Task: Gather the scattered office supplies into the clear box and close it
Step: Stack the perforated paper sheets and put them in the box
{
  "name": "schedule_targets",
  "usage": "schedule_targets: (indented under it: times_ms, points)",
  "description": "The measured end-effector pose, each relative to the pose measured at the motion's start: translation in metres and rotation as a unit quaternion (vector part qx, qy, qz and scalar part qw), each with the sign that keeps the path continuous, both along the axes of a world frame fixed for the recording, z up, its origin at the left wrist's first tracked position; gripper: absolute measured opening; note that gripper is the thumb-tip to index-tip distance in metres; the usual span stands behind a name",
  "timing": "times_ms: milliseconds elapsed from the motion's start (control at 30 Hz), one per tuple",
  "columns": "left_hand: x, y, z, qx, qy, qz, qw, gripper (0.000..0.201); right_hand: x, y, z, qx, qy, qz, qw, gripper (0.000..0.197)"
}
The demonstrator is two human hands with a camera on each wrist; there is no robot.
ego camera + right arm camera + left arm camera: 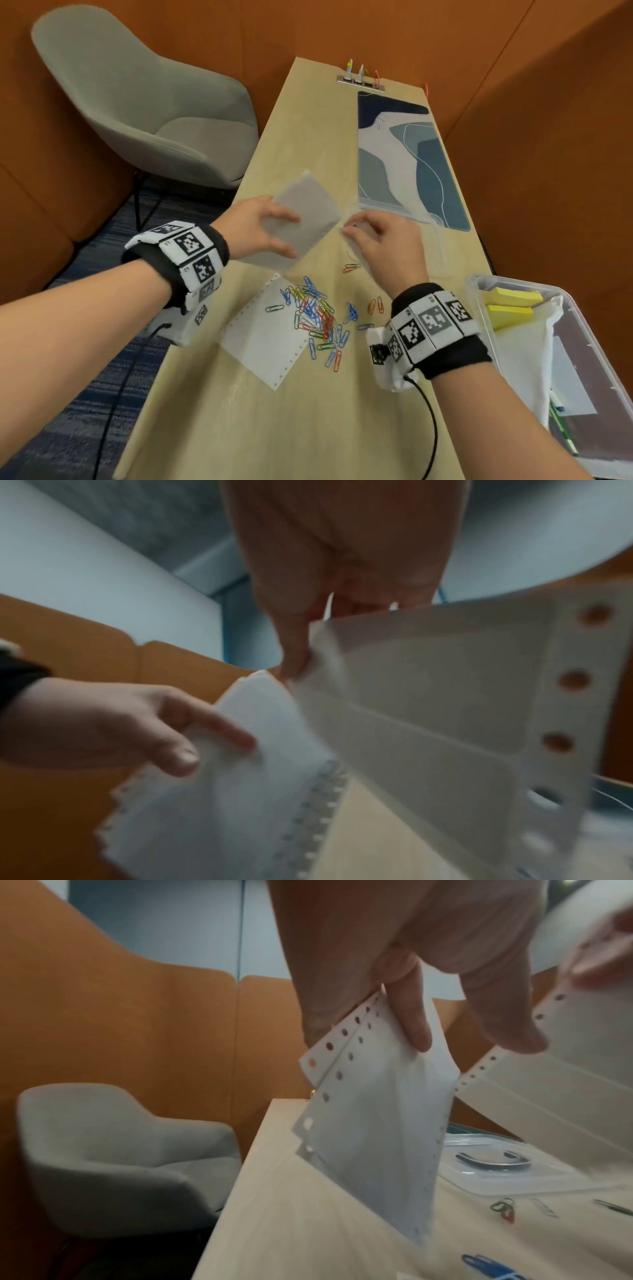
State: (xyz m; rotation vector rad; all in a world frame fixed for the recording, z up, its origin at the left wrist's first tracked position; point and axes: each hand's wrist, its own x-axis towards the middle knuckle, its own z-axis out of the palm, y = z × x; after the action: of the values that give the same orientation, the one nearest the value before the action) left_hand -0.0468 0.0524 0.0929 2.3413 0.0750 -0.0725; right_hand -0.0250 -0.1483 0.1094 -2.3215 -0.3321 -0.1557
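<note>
The long wooden worktop (308, 428) carries everything, and the clear box (582, 359) stands open to the right of the right hand (387, 246), near the wrist. Inside it I see yellow sticky notes (510, 305) and some white material. The flat clear lid (514, 1167) lies on the worktop just beyond the fingers of both hands.

The left hand (257, 226) holds a few punched sheets (377, 1123) above the worktop; its thumb and fingers (414, 1026) are curled around the top edge. The right hand pinches another punched sheet (445, 696) at its corner, and this sheet hangs just beside the left one, their edges nearly touching. One more white sheet (270, 332) lies flat below the left fingers, near that wrist. The coloured paper clips (318, 311) are scattered between the two wrists, partly on this sheet.

I judge that the step in hand is collecting the loose paper. The next move probably calls for joining the two held parts into one stack and carrying it right, into the box. The clips and the lid are not yet handled.

No brand, label or readable writing is visible; the wrist bands show only black and white square codes.
</note>
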Motion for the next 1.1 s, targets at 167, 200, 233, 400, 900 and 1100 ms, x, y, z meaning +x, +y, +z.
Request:
schedule_targets:
  times_ms: [167, 200, 233, 400, 900, 1100]
  points:
    - [-0.002, -0.024, 0.004, -0.011, -0.049, -0.06, 0.997, 0.046, -0.007, 0.028, 0.013, -0.077, 0.024, 0.098, 0.992, 0.007]
    - [-0.003, -0.027, 0.004, -0.02, -0.049, -0.064, 0.997, 0.035, -0.009, 0.031, 0.014, -0.081, 0.035, 0.112, 0.99, 0.007]
    - [-0.004, -0.029, 0.005, -0.027, -0.041, -0.063, 0.997, 0.034, -0.008, 0.034, 0.014, -0.089, 0.045, 0.124, 0.987, 0.008]
    - [0.001, -0.018, 0.007, -0.034, 0.008, 0.03, 0.999, 0.04, -0.006, 0.043, -0.001, -0.023, -0.094, 0.121, 0.988, 0.029]
    - [-0.003, 0.054, -0.014, -0.059, 0.023, 0.203, 0.977, 0.029, -0.064, 0.045, -0.111, -0.39, 0.124, 0.396, 0.822, 0.077]
    - [-0.011, 0.052, -0.015, -0.091, 0.021, 0.206, 0.974, 0.021, -0.069, 0.05, -0.106, -0.408, 0.099, 0.356, 0.835, 0.058]
